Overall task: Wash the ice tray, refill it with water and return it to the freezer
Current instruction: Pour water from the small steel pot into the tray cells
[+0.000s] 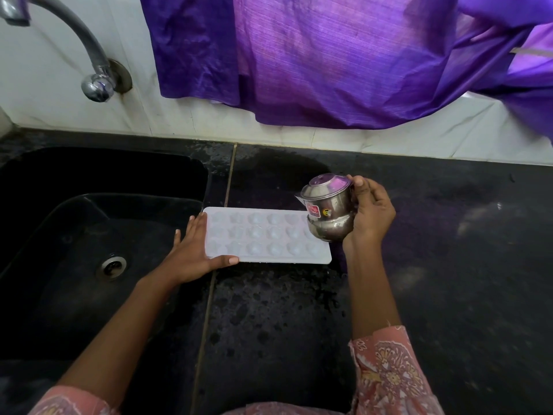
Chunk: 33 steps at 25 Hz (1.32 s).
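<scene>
- Ice tray (266,238): white, with three rows of shaped cavities. It lies flat on the wet black countertop (419,235), just right of the sink, long side running left to right. Whether the cavities hold water cannot be told.
- Purple cloth (329,55): hangs over the white tiled wall at the far side, with its lower edge above the countertop.
- Sink (74,229): black, sunk into the left of the countertop, with a round metal drain (112,266) in its floor.
- Tap (80,46): chrome, fixed to the far wall and curving up to the left above the sink.
- Left hand (191,253): the fingers are straight and lie flat along the tray's left end, and the thumb rests along its near edge.
- Right hand (371,214): the fingers and thumb are curled round a small steel pot.
- Steel pot (327,211): held tilted above the tray's right end, its top turned to the far side. It has two small stickers (314,211) on its side. No stream of water can be made out.
</scene>
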Motion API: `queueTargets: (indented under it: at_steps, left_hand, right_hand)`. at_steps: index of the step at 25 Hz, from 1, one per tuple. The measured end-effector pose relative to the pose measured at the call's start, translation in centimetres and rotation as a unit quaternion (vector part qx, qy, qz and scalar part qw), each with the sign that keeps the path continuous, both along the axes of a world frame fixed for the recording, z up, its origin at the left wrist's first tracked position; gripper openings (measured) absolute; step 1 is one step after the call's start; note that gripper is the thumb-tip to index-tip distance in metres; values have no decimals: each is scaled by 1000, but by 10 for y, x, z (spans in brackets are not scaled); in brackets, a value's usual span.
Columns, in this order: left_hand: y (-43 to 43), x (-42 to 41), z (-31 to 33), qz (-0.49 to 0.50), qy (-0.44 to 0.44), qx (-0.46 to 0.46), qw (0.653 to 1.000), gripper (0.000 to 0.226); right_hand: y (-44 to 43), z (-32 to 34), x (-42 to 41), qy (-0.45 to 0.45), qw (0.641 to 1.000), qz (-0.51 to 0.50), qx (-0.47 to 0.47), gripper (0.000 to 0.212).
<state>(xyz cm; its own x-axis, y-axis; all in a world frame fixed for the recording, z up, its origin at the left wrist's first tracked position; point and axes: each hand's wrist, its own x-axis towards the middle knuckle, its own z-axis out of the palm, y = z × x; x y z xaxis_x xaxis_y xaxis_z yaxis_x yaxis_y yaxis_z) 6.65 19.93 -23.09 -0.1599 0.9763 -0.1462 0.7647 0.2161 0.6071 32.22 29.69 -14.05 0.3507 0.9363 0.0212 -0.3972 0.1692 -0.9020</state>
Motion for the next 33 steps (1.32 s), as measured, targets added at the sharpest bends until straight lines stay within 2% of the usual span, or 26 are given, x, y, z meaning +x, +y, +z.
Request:
queueTargets:
  at_steps: [18, 26, 33]
  left_hand:
    - [2, 0, 1, -9, 20, -17, 1000, 131]
    - [0, 1, 0, -6, 14, -13, 1000, 120]
    - [0, 0, 0, -8, 15, -17, 1000, 125]
  right_hand:
    - [-2, 3, -17, -65, 997, 29, -8, 16]
    - [-3, 4, -19, -91, 995, 30, 2, 15]
    - [-2, 5, -20, -94, 995, 29, 7, 13]
